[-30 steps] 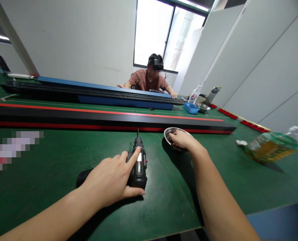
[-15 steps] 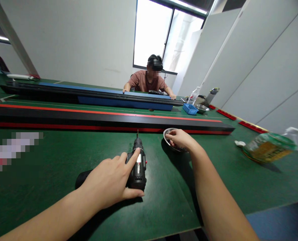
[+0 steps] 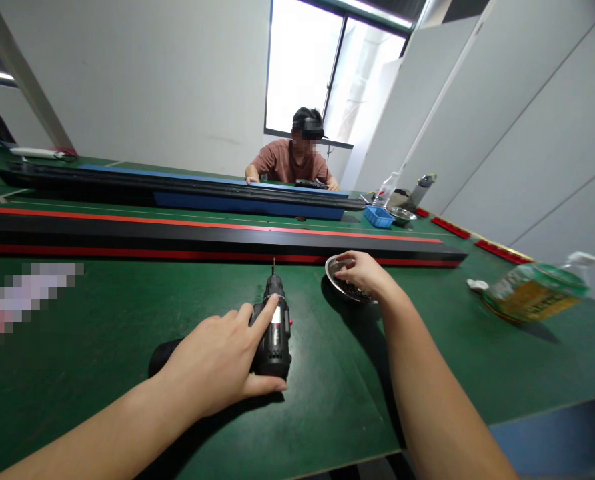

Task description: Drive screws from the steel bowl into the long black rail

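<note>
1. Left hand point(image 3: 217, 363): it lies over the handle of the cordless drill point(image 3: 276, 328). The thumb is pressed against the near side of the body and the index finger is stretched along the top. I judge this to be a steadying grip, closed on the tool without lifting it.
2. Cordless drill: it lies on its side on the green table point(image 3: 102, 320), just left of centre. Its bit points away from me toward the long black-and-red rail point(image 3: 202, 239). Lying flat, it cannot tip over, and the straight finger keeps the nose in line.
3. Right hand point(image 3: 363, 273): it is reached forward into the metal dish point(image 3: 332, 270), fingertips curled down and drawn together over the small dark pieces inside. I cannot tell whether a piece is pinched between them.
4. Metal dish: it stands just in front of the rail and near the drill's right side. In my judgement, that keeps the loose pieces within reach of the free hand.
5. Surroundings:
   - A second, black-and-blue rail point(image 3: 247, 200) lies beyond the first.
   - A co-worker point(image 3: 292, 160) sits at its far side.
   - A blue tray point(image 3: 379, 217) is at the far right.
   - A plastic bottle point(image 3: 532, 293) lies on its side, well apart from both hands.
</note>
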The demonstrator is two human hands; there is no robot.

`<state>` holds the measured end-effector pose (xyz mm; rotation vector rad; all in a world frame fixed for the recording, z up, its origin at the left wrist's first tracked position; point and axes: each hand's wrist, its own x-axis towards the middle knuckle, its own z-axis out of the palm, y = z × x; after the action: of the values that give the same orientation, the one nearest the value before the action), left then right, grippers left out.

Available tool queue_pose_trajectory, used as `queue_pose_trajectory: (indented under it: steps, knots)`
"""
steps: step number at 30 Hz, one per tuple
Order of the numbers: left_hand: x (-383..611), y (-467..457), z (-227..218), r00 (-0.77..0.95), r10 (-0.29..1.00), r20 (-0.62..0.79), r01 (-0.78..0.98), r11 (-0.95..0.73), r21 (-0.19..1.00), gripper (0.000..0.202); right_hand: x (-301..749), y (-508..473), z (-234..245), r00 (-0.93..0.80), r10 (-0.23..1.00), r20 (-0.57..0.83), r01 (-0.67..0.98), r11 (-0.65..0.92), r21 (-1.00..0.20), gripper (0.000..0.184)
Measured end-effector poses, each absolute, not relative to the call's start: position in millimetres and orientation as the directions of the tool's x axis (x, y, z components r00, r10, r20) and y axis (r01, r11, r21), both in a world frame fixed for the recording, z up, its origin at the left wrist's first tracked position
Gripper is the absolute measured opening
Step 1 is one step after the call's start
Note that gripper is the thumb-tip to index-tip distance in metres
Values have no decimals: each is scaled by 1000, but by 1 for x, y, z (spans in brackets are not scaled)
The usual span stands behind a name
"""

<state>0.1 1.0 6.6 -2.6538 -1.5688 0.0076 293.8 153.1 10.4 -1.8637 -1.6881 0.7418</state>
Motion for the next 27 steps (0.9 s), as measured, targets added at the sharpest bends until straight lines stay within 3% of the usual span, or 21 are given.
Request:
queue_pose_trajectory:
  steps: [14, 27]
  knots:
    - [0, 0, 8, 482, 876, 18, 876, -481, -41, 110, 298, 156, 10, 159, 960, 229, 897, -44, -439, 35]
    - [2, -3, 10, 489, 872, 13, 872, -489, -20, 113, 295, 155, 11, 181, 965, 189, 894, -82, -440, 24]
